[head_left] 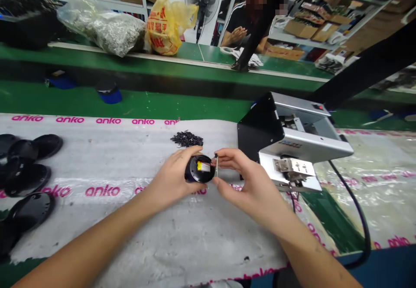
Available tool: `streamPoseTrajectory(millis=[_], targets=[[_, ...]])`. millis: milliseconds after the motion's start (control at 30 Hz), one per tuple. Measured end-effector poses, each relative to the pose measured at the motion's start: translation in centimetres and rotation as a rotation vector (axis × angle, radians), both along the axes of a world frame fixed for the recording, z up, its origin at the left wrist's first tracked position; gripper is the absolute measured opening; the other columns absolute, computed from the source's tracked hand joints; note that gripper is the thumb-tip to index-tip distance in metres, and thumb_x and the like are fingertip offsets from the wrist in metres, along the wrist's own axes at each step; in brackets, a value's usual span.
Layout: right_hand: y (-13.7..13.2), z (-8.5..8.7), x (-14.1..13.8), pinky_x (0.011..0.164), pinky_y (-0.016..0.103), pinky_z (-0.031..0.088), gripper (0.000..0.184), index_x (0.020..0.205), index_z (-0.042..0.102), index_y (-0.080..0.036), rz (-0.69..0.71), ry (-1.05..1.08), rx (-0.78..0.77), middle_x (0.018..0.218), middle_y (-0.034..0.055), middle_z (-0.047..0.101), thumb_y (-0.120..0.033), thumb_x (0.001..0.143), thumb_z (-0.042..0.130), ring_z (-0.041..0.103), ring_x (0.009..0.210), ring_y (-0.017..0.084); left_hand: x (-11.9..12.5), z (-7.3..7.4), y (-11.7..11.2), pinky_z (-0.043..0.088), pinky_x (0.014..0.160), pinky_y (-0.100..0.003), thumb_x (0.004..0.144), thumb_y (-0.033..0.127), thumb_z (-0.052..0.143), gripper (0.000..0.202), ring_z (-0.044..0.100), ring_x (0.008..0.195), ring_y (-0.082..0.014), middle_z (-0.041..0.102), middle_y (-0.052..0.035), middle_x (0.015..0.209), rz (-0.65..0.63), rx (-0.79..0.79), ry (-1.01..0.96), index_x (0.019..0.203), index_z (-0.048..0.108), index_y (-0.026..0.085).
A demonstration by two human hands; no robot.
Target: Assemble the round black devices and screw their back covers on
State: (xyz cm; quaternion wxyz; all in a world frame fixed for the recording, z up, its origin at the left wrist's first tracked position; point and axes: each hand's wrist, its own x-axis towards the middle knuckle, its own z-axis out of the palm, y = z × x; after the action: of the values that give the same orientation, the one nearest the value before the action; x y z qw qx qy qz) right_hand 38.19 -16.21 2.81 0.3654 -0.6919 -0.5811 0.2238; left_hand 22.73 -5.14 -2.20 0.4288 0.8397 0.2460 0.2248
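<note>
My left hand (173,176) is wrapped round a small round black housing (199,169), its open side facing me with a yellow part and red wires inside. My right hand (248,183) pinches a thin metal piece (216,166) at the housing's right edge, thumb and forefinger closed on it. Both hands hover over the white foam sheet (130,158) printed with pink "anko". A small heap of black screws (187,139) lies just behind the housing.
A grey and black bench machine (292,140) with a black cable (354,210) stands right of my hands. Several black round covers (27,166) lie at the left. Bags (107,27) sit on the far green bench, where another person's hands (235,35) rest.
</note>
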Motion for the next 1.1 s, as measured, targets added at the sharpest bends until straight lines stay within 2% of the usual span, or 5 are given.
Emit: streamPoseTrajectory(millis=[267,600,767,867,1100], targets=[[0.1,-0.5,-0.6,0.068,0.034,0.060,0.034,0.114,0.054,-0.023,-0.093,-0.128,-0.005,0.103,0.0057,0.068,-0.025,0.082,0.063,0.068,0.086,0.021,-0.2,-1.0,-0.1,0.049,0.092,-0.043,0.075,0.027,0.079,0.035,0.061,0.106,-0.0277,0.069,-0.0068,0.121,0.097,0.181,-0.041,0.108,0.068,0.025],[0.5,-1.0,-0.4,0.070,0.034,0.062,0.037,0.118,0.053,-0.022,-0.119,0.160,-0.071,0.102,0.0064,0.066,-0.031,0.084,0.065,0.069,0.079,0.017,-1.4,0.3,1.0,0.052,0.090,-0.039,0.092,0.038,0.057,0.058,0.063,0.109,-0.0271,0.040,-0.0089,0.154,-0.066,0.017,0.002,0.147,0.041,0.030],[0.6,-0.9,-0.3,0.069,0.031,0.062,0.036,0.116,0.053,-0.022,-0.088,0.200,-0.041,0.101,0.0047,0.066,-0.028,0.083,0.066,0.069,0.077,0.015,-1.1,1.4,1.8,0.047,0.043,-0.023,0.096,0.050,0.045,0.056,0.061,0.048,-0.0121,0.073,-0.0097,0.098,0.038,-0.601,-0.015,0.146,0.040,0.025],[0.5,-0.9,-0.4,0.072,0.033,0.061,0.036,0.117,0.052,-0.023,-0.052,0.113,-0.015,0.097,0.0033,0.066,-0.025,0.083,0.066,0.069,0.078,0.016,0.0,1.4,1.7,0.043,0.032,-0.020,0.093,0.053,0.048,0.062,0.061,0.040,-0.0159,0.065,-0.0007,0.059,0.056,-0.890,-0.017,0.144,0.040,0.018],[0.1,-1.2,-0.5,0.074,0.032,0.059,0.038,0.121,0.050,-0.028,0.010,-0.009,0.024,0.105,0.0021,0.062,-0.022,0.085,0.064,0.065,0.082,0.015,1.5,1.2,0.6,0.040,0.028,-0.017,0.088,0.043,0.060,0.040,0.055,0.033,-0.0114,0.063,0.0039,0.061,0.177,-0.720,0.040,0.121,0.054,0.022]])
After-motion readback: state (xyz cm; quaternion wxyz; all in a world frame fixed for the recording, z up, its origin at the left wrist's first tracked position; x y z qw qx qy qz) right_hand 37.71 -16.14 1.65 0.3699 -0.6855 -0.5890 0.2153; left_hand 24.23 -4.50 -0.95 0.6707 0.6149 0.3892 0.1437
